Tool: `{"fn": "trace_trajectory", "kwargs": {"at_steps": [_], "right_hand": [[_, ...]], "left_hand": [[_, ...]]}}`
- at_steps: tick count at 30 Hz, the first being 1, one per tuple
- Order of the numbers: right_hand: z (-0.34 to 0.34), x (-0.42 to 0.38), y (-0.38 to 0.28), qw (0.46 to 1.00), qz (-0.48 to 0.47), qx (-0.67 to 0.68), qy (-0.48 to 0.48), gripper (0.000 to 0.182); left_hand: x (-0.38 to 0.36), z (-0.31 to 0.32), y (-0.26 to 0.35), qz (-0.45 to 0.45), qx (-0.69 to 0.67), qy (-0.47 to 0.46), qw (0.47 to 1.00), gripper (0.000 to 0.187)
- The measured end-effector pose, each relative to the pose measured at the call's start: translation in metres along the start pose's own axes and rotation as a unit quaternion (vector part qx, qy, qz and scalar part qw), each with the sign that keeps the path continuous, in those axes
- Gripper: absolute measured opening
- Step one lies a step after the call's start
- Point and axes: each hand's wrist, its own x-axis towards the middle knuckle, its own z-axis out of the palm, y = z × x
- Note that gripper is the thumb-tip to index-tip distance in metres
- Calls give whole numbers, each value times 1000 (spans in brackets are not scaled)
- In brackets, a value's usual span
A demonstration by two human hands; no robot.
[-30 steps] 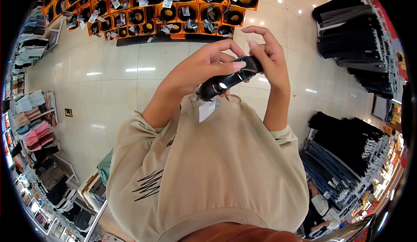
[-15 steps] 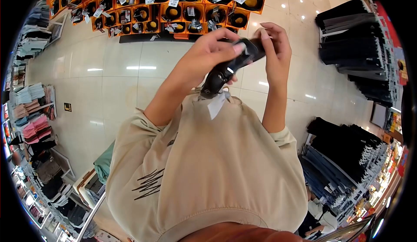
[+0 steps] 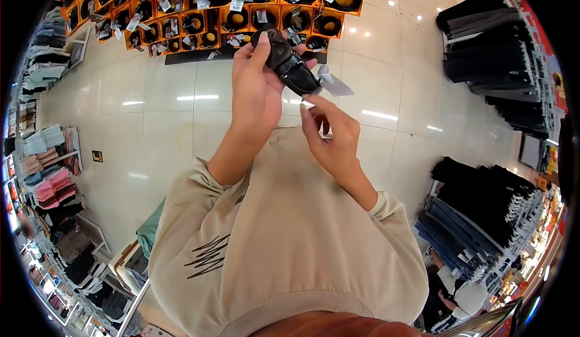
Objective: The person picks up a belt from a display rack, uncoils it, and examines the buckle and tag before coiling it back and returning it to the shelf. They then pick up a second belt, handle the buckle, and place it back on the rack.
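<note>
A black belt (image 3: 294,71), bundled into a thick roll with a shiny buckle part, lies in my left hand (image 3: 257,80). The left thumb presses on its upper end and the fingers wrap behind it. From the belt's right side hangs a white tag (image 3: 337,85). Just below the belt's lower end is my right hand (image 3: 334,136), thumb and forefinger brought together in a pinch. A small white glint shows at those fingertips; what they hold, if anything, I cannot make out.
Ahead stands a display of orange boxes (image 3: 235,18) with rolled, tagged belts. Racks of dark trousers (image 3: 489,50) and jeans (image 3: 450,231) are on the right. Folded clothes (image 3: 51,186) line the left. Glossy tiled floor (image 3: 163,125) lies between. A person (image 3: 459,294) is at lower right.
The belt has moved up and left and now tilts the other way, in my left hand. My right hand has come off its upper end and dropped down beside its lower end.
</note>
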Motion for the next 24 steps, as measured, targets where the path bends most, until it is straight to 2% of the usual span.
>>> {"fn": "trace_trajectory", "kwargs": {"at_steps": [2, 6, 9, 12, 15, 18, 22, 24], "right_hand": [[0, 2, 0, 999, -15, 4, 39, 41], [-1, 5, 4, 1000, 0, -5, 19, 45], [3, 8, 3, 997, -53, -22, 51, 38], [7, 9, 15, 995, -75, -44, 56, 26], [6, 8, 23, 995, -65, -66, 27, 18], [-4, 15, 20, 1000, -6, -19, 1, 16], [-17, 24, 25, 1000, 15, -12, -10, 13], [-18, 30, 29, 1000, 8, -10, 14, 11]], "left_hand": [[0, -2, -2, 5, 9, -4, 1000, 32], [-3, -5, -7, -7, 22, -7, 1000, 35], [-7, -4, -8, -41, 20, -2, 999, 36], [-9, -4, -13, -38, 30, 24, 999, 38], [-9, -8, -13, -42, 28, 23, 998, 38], [-7, -15, -11, -60, 49, 14, 997, 38], [-7, -19, -8, -83, 87, 9, 993, 39], [-7, -22, -11, -102, 96, -4, 990, 39]]}}
